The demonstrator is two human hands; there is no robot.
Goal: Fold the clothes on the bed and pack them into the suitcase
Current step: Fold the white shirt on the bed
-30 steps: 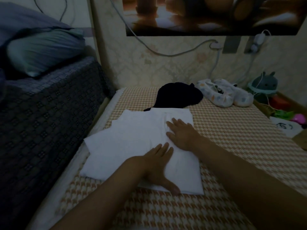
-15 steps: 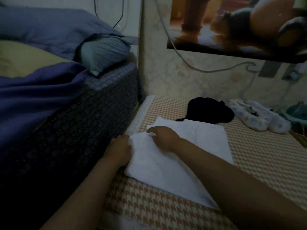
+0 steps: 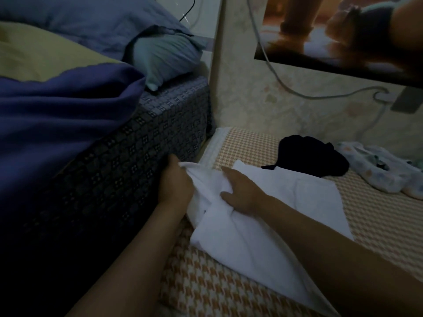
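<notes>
A white garment (image 3: 270, 216) lies partly folded on the orange houndstooth mattress (image 3: 377, 225). My left hand (image 3: 175, 184) grips its left edge, which is lifted and bunched beside the dark patterned bed side. My right hand (image 3: 240, 191) holds the bunched cloth just to the right, fingers curled into the folds. A black garment (image 3: 309, 159) lies crumpled behind the white one. A light printed garment (image 3: 375, 170) lies to its right. No suitcase is in view.
A raised bed with a dark patterned side (image 3: 137, 161) stands close on the left, carrying a purple blanket (image 3: 57, 110) and a teal pillow (image 3: 164, 58). The wall behind has a poster (image 3: 343, 30) and a hanging cable (image 3: 297, 92).
Both hands went from pressing flat on the white garment to its left edge and now grip and lift it, bunching the cloth. The view has swung left toward the raised bed.
</notes>
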